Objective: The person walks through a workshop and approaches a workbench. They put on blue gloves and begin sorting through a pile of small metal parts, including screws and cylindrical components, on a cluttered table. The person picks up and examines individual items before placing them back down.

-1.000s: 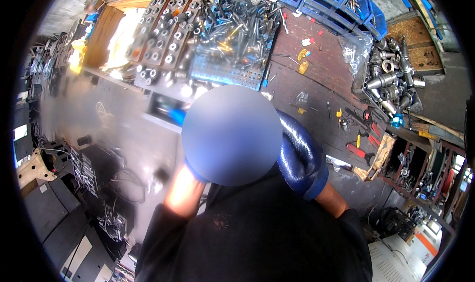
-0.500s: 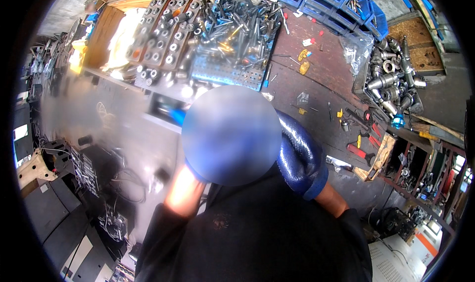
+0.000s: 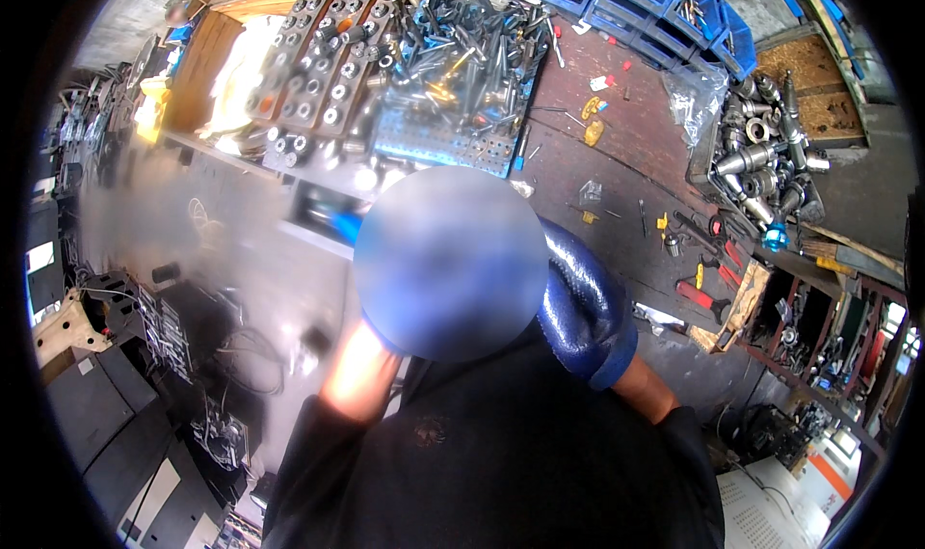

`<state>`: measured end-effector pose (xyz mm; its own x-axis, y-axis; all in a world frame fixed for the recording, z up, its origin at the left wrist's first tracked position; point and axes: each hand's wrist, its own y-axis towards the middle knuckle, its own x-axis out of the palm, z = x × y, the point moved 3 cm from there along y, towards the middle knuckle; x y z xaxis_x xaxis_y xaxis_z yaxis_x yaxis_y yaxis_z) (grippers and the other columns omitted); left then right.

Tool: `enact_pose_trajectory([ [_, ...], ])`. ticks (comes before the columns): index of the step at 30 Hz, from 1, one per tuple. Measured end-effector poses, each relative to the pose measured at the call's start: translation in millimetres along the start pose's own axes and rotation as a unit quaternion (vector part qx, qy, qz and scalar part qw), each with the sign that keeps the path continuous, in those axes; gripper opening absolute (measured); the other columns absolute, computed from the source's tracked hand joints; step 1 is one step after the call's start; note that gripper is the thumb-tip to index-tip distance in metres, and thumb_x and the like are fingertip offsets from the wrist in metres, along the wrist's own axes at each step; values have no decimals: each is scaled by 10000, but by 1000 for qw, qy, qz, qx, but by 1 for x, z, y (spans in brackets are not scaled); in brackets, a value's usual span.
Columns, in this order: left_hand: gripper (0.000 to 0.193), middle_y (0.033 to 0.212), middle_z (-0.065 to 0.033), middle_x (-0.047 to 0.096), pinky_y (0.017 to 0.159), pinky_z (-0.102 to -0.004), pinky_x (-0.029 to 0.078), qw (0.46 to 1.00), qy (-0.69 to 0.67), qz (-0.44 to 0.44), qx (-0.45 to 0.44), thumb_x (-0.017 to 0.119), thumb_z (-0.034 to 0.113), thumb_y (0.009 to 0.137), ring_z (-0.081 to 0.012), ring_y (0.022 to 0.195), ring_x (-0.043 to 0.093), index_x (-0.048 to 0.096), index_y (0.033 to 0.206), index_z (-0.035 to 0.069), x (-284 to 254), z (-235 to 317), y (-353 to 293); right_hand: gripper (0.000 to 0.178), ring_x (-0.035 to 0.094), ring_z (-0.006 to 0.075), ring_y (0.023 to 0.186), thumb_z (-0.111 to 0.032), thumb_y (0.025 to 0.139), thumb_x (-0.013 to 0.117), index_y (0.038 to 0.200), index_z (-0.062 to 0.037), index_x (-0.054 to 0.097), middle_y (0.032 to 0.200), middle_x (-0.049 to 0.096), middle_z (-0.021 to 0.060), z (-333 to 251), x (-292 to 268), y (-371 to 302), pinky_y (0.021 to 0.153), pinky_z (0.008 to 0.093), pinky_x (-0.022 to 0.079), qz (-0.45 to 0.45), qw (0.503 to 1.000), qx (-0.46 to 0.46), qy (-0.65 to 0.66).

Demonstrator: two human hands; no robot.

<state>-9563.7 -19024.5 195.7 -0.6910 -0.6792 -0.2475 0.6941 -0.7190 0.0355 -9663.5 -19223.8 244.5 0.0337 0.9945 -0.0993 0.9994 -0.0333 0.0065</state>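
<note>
Both my hands meet in front of my chest, mostly covered by a round blurred patch. My right hand [image 3: 586, 303] wears a shiny dark blue coated glove, and only its back and cuff show past the patch. From the lower left my left forearm [image 3: 356, 375] reaches up into the same patch, where a blue glove is faintly visible. The fingers of both hands are hidden, and so is anything they hold. Just beyond, at the bench edge, a small open box [image 3: 323, 216] has something blue in it.
A blue perforated tray [image 3: 448, 142] heaped with cutting tools lies ahead, beside racks of round metal collets [image 3: 318, 62]. Far right are blue parts bins [image 3: 631, 14] and a tray of metal tool holders [image 3: 761, 154]. Red-handled pliers [image 3: 699, 296] lie nearer on the bench [image 3: 617, 168].
My right glove has shifted very slightly. The bench and everything on it look the same.
</note>
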Motion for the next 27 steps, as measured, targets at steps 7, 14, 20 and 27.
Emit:
enact_pose_trajectory([
  [7,400,1256,-109,659,967,-344,536,972,-225,39,-63,700,80,963,-190,1130,642,580,1337,6,3,27,14,597,610,317,1305,-109,983,660,1527,0,439,1426,592,239,1,4,-6,1117,451,497,2,996,71,47],
  [14,277,1120,-77,689,880,-315,539,952,-294,16,-85,731,64,933,-148,1006,652,644,1190,4,0,53,26,663,537,329,1384,-178,972,704,1549,-47,404,1502,518,215,0,-1,-9,1162,486,461,-47,991,113,50],
  [20,173,1003,-50,714,805,-289,541,961,-266,22,-70,758,51,907,-112,900,661,699,1063,3,0,55,28,659,545,325,1376,-181,969,709,1543,-47,415,1492,531,213,-3,-1,-8,1160,485,462,-46,992,114,40],
  [27,146,965,-38,714,773,-277,537,942,-325,37,-73,768,47,901,-99,866,657,707,1028,9,5,54,28,635,564,323,1359,-166,974,700,1534,-36,431,1474,551,220,-10,-1,-4,1150,479,471,-31,997,75,-3],
])
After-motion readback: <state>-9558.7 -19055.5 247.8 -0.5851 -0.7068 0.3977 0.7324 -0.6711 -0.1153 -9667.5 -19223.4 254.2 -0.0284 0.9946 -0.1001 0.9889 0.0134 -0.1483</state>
